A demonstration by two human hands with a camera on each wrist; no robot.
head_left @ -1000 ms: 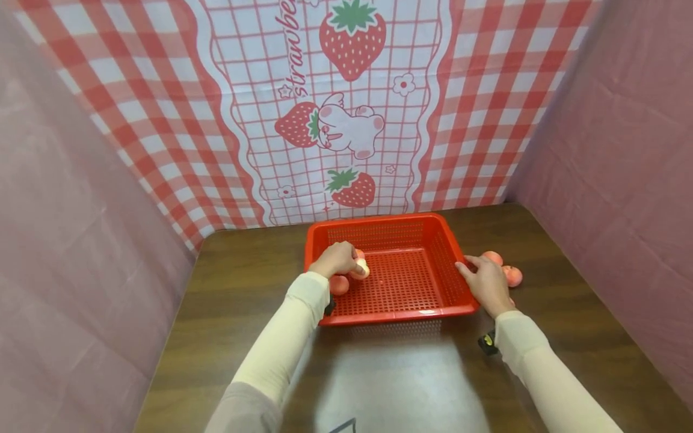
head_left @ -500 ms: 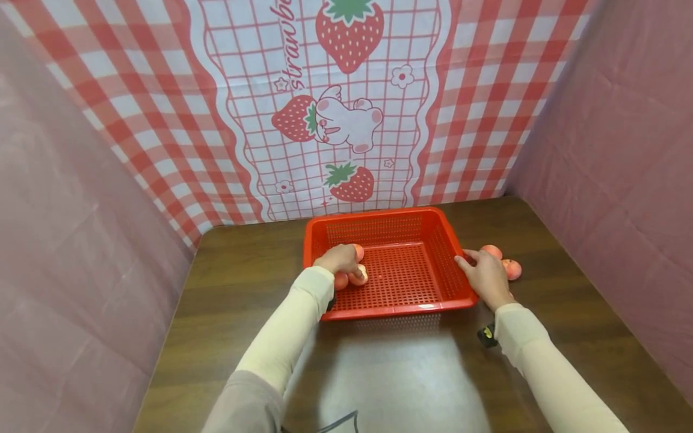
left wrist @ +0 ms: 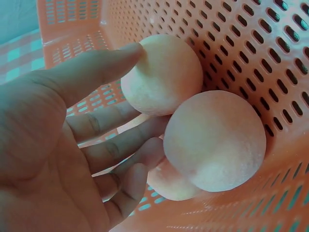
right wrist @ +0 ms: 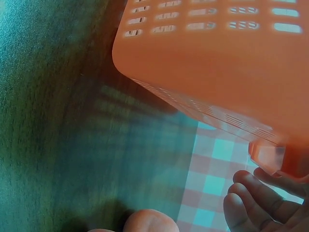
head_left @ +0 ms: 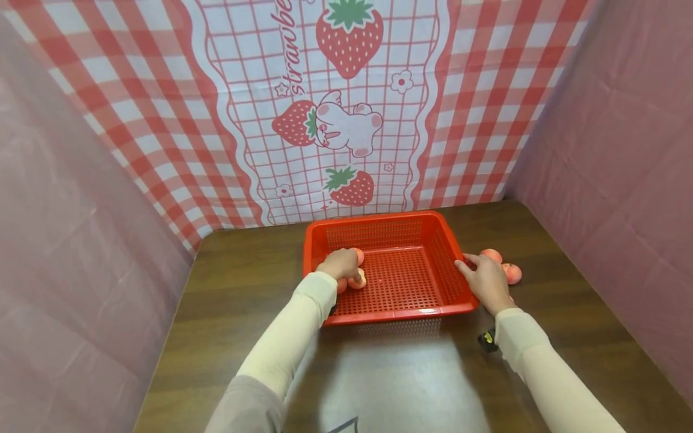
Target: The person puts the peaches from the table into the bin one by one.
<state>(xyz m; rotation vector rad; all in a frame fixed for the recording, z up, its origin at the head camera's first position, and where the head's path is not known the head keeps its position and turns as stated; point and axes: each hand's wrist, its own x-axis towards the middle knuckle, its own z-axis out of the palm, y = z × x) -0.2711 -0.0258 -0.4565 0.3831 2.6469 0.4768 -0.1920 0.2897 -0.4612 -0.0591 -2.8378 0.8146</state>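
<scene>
Holding one peach (left wrist: 161,75) lightly, my left hand (head_left: 338,263) stands at the left of the head view, inside the red basket (head_left: 381,316), which occupies the centre of the frame. In the left wrist view my thumb lies against that peach near the top, and my fingers pass behind its lower edge; their tips are hidden, so I cannot tell how firmly they bear on it. Two further peaches lie in the basket: the nearer peach (left wrist: 215,140), right of centre in that view, and the lower peach (left wrist: 174,181), partly covered by it. My right hand (head_left: 485,281) grips the basket's rim at the right of the head view, thumb over the inner side, fingers outside. Just beyond that hand, on the wooden table (head_left: 249,276), two loose peaches (head_left: 511,273) rest side by side at the right of the frame; a sliver of similar colour by my right wrist is too small to identify. Progress, in my judgement: three pieces are inside the basket, the last of them apparently set down but not yet released. Outstanding, if all are meant for the basket: at least the two outside.
</scene>
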